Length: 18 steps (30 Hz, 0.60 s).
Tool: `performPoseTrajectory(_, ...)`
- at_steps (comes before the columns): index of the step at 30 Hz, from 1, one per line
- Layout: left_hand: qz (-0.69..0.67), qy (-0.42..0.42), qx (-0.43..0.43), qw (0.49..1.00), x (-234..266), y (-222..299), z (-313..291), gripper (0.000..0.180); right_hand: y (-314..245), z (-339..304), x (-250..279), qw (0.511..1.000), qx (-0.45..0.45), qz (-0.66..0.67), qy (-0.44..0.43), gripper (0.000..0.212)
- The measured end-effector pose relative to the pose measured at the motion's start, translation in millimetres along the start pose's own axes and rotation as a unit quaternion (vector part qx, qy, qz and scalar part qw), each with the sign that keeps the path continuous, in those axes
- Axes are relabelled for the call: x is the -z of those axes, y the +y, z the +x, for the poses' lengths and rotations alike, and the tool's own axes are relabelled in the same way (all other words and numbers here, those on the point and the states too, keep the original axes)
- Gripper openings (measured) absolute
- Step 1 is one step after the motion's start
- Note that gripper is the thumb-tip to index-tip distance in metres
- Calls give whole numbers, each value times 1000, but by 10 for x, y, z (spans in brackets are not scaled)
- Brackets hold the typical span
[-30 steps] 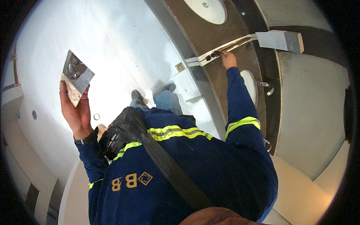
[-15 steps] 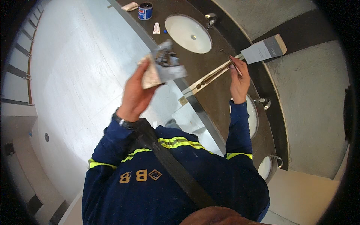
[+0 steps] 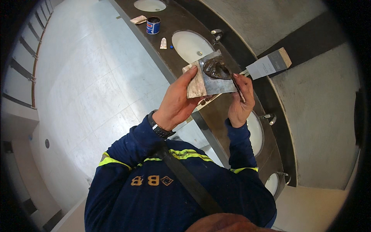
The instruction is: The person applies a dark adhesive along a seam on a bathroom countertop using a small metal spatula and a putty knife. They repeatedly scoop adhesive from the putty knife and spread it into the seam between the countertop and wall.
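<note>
My left hand is closed on the pale, worn handle of a wide metal putty knife, its blade held flat and facing up. A heap of dark brown paste lies on that blade. My right hand pinches a thin, dark-smeared scraper, its edge at the right side of the blade, touching or very near the paste. Below both hands runs a pale tape strip with dark smears, across the brown countertop; the hands and the blade hide much of it.
On the counter stand an open blue can, a small white tube, a blue cap and a pale folded piece. Oval sinks with faucets line it. A grey-white carton sits by the wall.
My left hand has brought the putty knife rightward over the counter, its blade now level. My right hand has lifted the scraper from the tape strip to the blade's edge.
</note>
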<state>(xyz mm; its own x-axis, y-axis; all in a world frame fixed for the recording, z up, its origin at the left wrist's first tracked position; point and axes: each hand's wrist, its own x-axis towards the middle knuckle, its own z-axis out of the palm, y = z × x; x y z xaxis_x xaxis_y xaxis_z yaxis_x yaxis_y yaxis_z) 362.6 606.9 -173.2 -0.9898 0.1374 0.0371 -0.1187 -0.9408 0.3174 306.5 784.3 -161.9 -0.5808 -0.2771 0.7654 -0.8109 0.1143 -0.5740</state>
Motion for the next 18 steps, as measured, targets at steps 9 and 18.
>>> performPoseTrajectory(9, 43, 71, -98, 992, 161, 222, -123, 36, 905, -168, 363, 965, -132, -165, -155, 29)
performPoseTrajectory(18, 148, 175, -263, 937, 874, 1002, -1173, 34, 3397, -977, 1486, 817, -451, -277, -230, 34)
